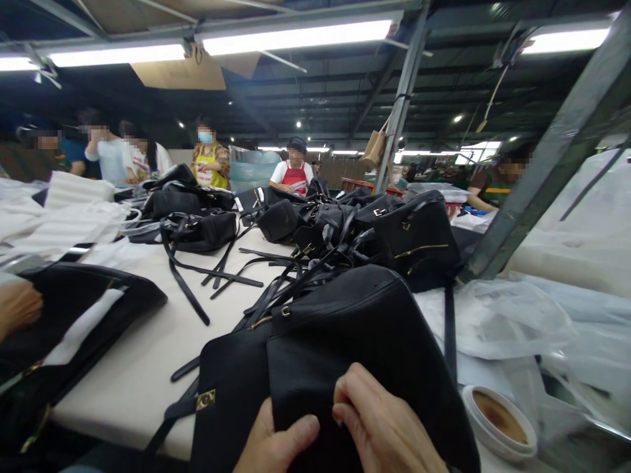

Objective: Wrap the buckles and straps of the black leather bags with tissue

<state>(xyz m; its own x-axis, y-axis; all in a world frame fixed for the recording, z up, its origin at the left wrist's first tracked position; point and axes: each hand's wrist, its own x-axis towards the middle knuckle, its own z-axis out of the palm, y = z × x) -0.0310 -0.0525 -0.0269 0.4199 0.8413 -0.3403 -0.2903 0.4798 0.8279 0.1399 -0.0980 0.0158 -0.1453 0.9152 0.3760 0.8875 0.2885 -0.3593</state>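
A black leather handbag (pixel 345 328) lies on the white table (pixel 148 368) right in front of me, with gold hardware and long straps. My left hand (pixel 276 447) grips its lower edge from below, thumb on top. My right hand (pixel 384 427) pinches the leather beside it, fingers curled onto the bag's face. Both hands sit at the bottom of the head view.
A pile of black handbags (pixel 384 230) and loose straps fills the table's middle. Another person's hand (pixel 17 305) rests on an open black bag (pixel 73 315) at left. Clear plastic bags (pixel 517 315) and a round tin (pixel 500 420) lie at right. A steel post (pixel 542 164) slants there. Several workers stand behind.
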